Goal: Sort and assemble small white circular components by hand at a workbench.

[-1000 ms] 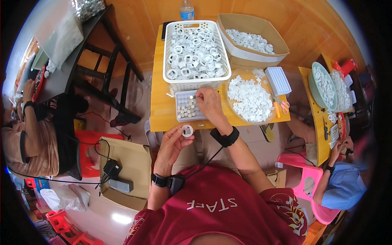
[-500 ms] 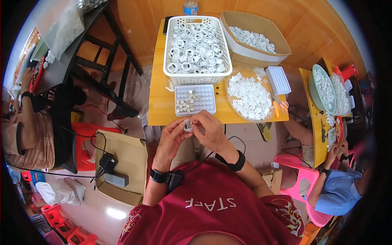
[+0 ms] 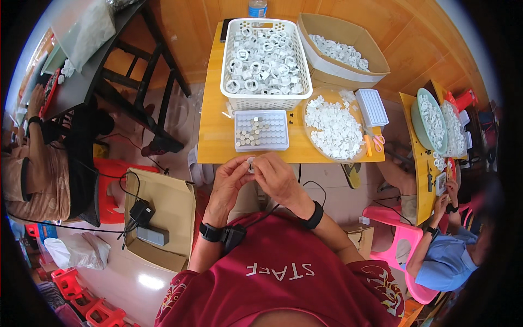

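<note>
Small round white plastic piece (image 3: 251,165) sits between both hands, just short of the yellow wooden counter's (image 3: 213,143) near edge. Left hand (image 3: 231,177): grip pinched closed on it. Right hand (image 3: 279,179): grip drawn in on its other side; cannot tell what else those fingertips hide. My guess: uneven pressure could squirt it lapward. A knock to the pale, pocketed plastic tray (image 3: 277,143) might scatter its silvery discs (image 3: 251,134).

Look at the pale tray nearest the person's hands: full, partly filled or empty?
The pale tray is partly filled: small round discs sit in its left and middle parts, while pockets along its right side are bare.
</note>
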### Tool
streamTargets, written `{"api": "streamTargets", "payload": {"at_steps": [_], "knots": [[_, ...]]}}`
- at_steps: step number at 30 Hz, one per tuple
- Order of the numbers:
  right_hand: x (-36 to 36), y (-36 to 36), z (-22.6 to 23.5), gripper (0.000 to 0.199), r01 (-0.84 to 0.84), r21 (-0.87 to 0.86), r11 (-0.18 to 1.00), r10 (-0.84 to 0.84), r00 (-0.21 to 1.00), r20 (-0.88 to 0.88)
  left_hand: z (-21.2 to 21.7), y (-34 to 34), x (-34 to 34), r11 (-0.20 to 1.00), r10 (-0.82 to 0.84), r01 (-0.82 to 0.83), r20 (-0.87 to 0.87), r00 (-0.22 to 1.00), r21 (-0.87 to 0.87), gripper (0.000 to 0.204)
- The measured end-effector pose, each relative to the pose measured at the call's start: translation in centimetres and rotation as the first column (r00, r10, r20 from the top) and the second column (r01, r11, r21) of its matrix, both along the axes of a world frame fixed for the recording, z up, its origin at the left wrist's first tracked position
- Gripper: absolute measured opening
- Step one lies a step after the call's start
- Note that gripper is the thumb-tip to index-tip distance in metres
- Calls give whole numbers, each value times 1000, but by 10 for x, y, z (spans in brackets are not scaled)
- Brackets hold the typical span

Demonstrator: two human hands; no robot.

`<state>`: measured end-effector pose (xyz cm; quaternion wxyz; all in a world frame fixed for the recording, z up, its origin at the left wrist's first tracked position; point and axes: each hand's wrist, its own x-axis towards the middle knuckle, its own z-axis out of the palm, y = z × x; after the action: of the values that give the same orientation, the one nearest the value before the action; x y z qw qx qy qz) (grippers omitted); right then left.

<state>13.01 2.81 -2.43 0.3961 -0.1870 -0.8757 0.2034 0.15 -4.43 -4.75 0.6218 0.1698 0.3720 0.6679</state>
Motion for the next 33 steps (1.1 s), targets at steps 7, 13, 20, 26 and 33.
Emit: {"api": "streamTargets", "payload": {"at_steps": [7,13,20,26,33], "knots": [[1,4,5,22,-65,-97,993,71,995,66,-3,-2,0,999,11,-13,-60,998,-32,22],[1,21,15,9,59,-459,886,-97,993,-61,5,-1,-1,999,8,-6,27,1000,-45,23],[-14,69,-15,9,346,-179,921,-337,938,78,0,-1,-4,999,6,-4,34,999,-40,25],[-20,72,-17,4,334,-117,935,-316,937,151,1,-3,-7,999,17,-16,37,999,-33,25],[-18,68,-23,6,209,-173,962,-204,978,48,2,-2,-6,999,24,-22,46,999,-48,25]]}}
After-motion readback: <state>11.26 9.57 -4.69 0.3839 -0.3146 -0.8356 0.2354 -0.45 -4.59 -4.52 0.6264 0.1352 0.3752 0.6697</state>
